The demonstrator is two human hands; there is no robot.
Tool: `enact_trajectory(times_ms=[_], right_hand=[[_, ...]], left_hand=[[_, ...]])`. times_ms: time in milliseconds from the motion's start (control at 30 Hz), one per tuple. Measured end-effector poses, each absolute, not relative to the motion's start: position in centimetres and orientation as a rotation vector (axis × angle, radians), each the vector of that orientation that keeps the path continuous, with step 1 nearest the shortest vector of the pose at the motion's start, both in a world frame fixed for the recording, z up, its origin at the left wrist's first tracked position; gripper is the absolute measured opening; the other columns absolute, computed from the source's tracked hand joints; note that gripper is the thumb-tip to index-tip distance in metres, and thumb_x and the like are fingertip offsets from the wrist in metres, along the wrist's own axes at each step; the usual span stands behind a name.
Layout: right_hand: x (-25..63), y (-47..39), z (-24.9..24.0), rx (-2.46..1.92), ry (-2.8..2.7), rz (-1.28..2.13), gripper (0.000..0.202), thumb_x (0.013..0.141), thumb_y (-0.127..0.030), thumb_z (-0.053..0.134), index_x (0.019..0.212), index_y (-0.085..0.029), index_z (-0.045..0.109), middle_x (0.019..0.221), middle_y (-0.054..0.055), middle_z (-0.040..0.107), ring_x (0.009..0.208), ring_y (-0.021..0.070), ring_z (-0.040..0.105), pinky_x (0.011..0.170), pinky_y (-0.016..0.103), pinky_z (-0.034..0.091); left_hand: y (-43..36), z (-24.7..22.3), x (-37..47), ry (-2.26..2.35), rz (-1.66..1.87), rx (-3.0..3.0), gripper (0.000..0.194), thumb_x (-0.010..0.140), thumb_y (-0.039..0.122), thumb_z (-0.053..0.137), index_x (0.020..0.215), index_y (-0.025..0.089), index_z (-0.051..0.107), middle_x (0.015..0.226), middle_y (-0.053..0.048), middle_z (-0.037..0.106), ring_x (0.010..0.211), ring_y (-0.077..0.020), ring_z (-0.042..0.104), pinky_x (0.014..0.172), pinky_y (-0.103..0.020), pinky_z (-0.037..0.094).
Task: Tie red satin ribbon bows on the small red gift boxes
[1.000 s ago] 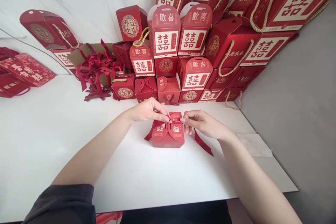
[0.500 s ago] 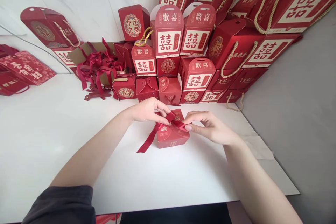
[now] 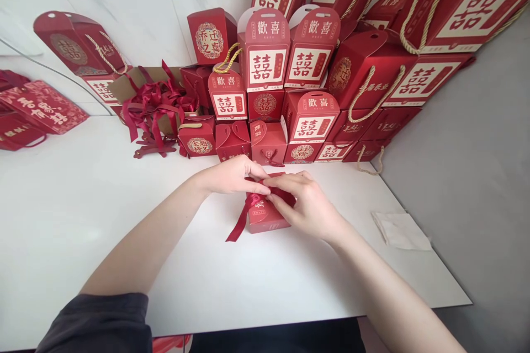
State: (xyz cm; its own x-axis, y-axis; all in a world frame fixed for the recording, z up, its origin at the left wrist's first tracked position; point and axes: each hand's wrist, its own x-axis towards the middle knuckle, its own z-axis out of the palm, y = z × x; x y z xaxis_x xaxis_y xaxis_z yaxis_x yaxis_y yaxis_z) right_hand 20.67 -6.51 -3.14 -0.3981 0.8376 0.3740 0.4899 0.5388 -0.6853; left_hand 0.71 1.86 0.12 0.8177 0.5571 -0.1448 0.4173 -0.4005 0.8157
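A small red gift box (image 3: 269, 220) sits on the white table, partly covered by both hands. A dark red satin ribbon (image 3: 240, 223) lies over its top; one tail hangs down to the left onto the table and another stretch shows at the right. My left hand (image 3: 238, 174) pinches the ribbon at the box's top from the left. From the right, my right hand (image 3: 304, 198) closes on the ribbon at the same spot, its fingertips meeting those of the left. The exact point where the ribbon is gripped is hidden behind the fingers.
Stacked red gift boxes (image 3: 308, 127) with gold rope handles fill the table's back. A cardboard box (image 3: 120, 87) overflowing with red ribbons stands back left, beside red bags (image 3: 45, 110) farther left. A folded white cloth (image 3: 401, 230) lies near the grey wall at right.
My right hand has moved left across the box top to meet the left hand. The ribbon's left tail has shifted a little to the right; the box and left hand have hardly moved.
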Motion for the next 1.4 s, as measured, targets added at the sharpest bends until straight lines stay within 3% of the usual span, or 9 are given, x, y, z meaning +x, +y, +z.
enact_trajectory(times_ms=[167, 267, 367, 633, 800, 967, 1067, 1200, 1400], right_hand=[[21.1, -6.2, -3.4, -1.167, -1.803, 0.765, 0.013, 0.095, -0.033, 0.053, 0.094, -0.022, 0.059, 0.081, 0.001, 0.066, 0.074, 0.0159, 0.06, 0.068, 0.028, 0.044], [21.1, -5.8, -4.0, -1.183, -1.85, 0.64, 0.016, 0.093, -0.029, 0.057, 0.08, -0.02, 0.06, 0.078, 0.001, 0.061, 0.074, 0.0156, 0.056, 0.069, 0.028, 0.042], [21.4, -5.6, -4.1, -1.137, -1.846, 0.603, 0.017, 0.094, -0.024, 0.054, 0.079, -0.02, 0.059, 0.078, 0.002, 0.058, 0.074, 0.016, 0.055, 0.072, 0.029, 0.042], [22.1, -5.3, -3.8, -1.091, -1.826, 0.782, 0.015, 0.092, -0.037, 0.06, 0.095, -0.023, 0.063, 0.095, 0.003, 0.064, 0.093, 0.0194, 0.058, 0.088, 0.034, 0.044], [21.7, -4.9, -4.2, -1.098, -1.81, 0.866, 0.04, 0.082, -0.038, 0.072, 0.118, -0.025, 0.058, 0.117, 0.006, 0.062, 0.109, 0.0215, 0.057, 0.099, 0.038, 0.042], [21.7, -4.4, -4.6, -1.009, -1.849, 0.852, 0.024, 0.08, -0.032, 0.075, 0.1, -0.024, 0.067, 0.127, 0.008, 0.058, 0.122, 0.023, 0.053, 0.107, 0.04, 0.038], [21.5, -4.2, -5.0, -0.948, -1.814, 0.853, 0.006, 0.084, -0.026, 0.07, 0.088, -0.023, 0.067, 0.113, 0.006, 0.067, 0.107, 0.0207, 0.062, 0.101, 0.04, 0.043], [21.6, -4.0, -5.5, -0.872, -1.873, 0.659, 0.006, 0.087, -0.018, 0.065, 0.084, -0.024, 0.066, 0.089, -0.001, 0.073, 0.085, 0.0166, 0.067, 0.111, 0.048, 0.032], [22.5, -3.8, -5.1, -0.653, -2.091, 0.529, 0.012, 0.091, -0.014, 0.058, 0.089, -0.023, 0.066, 0.092, 0.003, 0.073, 0.089, 0.0177, 0.066, 0.089, 0.038, 0.048]], left_hand=[[1.7, -0.1, 0.9, 0.751, 0.185, 2.041, 0.022, 0.083, 0.037, 0.067, 0.087, 0.017, 0.074, 0.083, -0.003, 0.072, 0.081, -0.0162, 0.065, 0.076, -0.028, 0.048], [1.4, 0.0, 0.9, 0.783, 0.192, 1.924, 0.023, 0.079, 0.036, 0.071, 0.087, 0.016, 0.065, 0.08, -0.002, 0.07, 0.077, -0.0158, 0.066, 0.07, -0.027, 0.048], [1.1, 0.3, 0.9, 0.815, 0.232, 1.87, 0.028, 0.077, 0.037, 0.072, 0.08, 0.017, 0.053, 0.073, 0.001, 0.063, 0.073, -0.015, 0.064, 0.064, -0.025, 0.044], [1.3, 0.5, 0.9, 0.725, 0.201, 1.833, 0.031, 0.079, 0.031, 0.069, 0.073, 0.018, 0.042, 0.07, 0.005, 0.049, 0.067, -0.0099, 0.053, 0.063, -0.024, 0.038], [1.4, 0.6, 0.8, 0.701, 0.187, 1.857, 0.028, 0.078, 0.027, 0.069, 0.073, 0.017, 0.043, 0.074, 0.005, 0.05, 0.07, -0.0095, 0.052, 0.066, -0.024, 0.039], [1.3, 0.6, 0.8, 0.685, 0.17, 1.81, 0.025, 0.08, 0.026, 0.069, 0.075, 0.017, 0.046, 0.076, 0.003, 0.056, 0.077, -0.0122, 0.062, 0.07, -0.026, 0.044], [1.3, 0.6, 0.9, 0.659, 0.16, 1.726, 0.027, 0.082, 0.026, 0.068, 0.075, 0.018, 0.042, 0.081, 0.001, 0.061, 0.086, -0.0175, 0.069, 0.076, -0.029, 0.048], [1.5, 0.4, 0.7, 0.629, 0.156, 1.685, 0.026, 0.087, 0.027, 0.063, 0.076, 0.019, 0.04, 0.08, 0.001, 0.062, 0.087, -0.0177, 0.069, 0.079, -0.031, 0.049], [1.6, 0.2, 0.8, 0.636, 0.185, 1.707, 0.02, 0.089, 0.031, 0.06, 0.08, 0.017, 0.048, 0.086, -0.002, 0.064, 0.084, -0.0137, 0.063, 0.077, -0.028, 0.046]])
